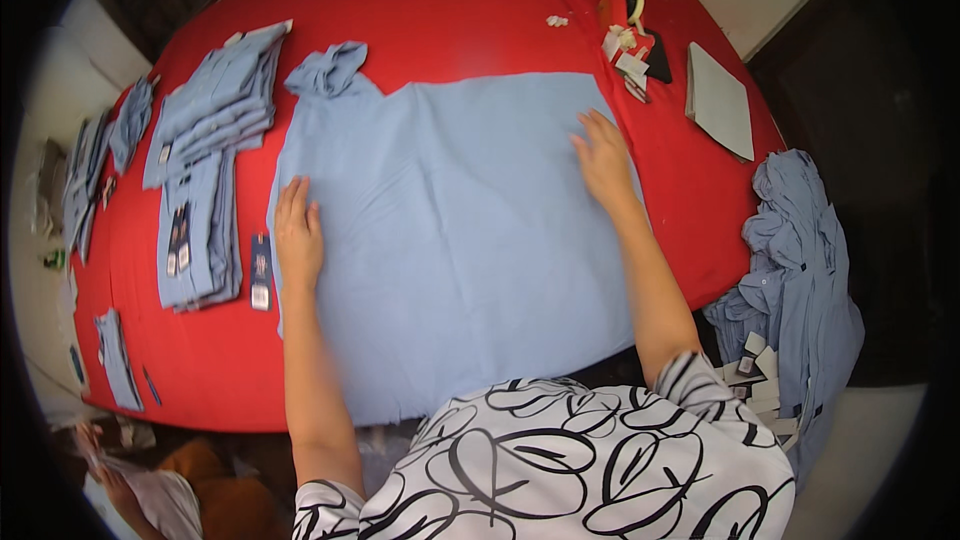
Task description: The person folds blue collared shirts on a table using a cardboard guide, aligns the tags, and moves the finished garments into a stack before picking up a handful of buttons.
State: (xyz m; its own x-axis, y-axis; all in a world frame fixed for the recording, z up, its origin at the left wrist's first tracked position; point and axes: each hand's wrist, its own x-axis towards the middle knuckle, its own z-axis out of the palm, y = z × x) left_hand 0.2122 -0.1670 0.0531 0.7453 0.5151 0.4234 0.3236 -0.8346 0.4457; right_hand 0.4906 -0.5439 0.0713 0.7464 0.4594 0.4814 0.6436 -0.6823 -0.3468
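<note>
Head view: the blue shirt (450, 230) was pinned flat under both open hands, left (297, 235) at nine o'clock, right (605, 160) at two, nothing gripped.

folded stack (210, 110) left of spread shirt (460, 230)

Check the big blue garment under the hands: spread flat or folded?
Mostly spread flat: the blue garment covers the red table, both palms pressing it; only its top-left corner is bunched.
</note>
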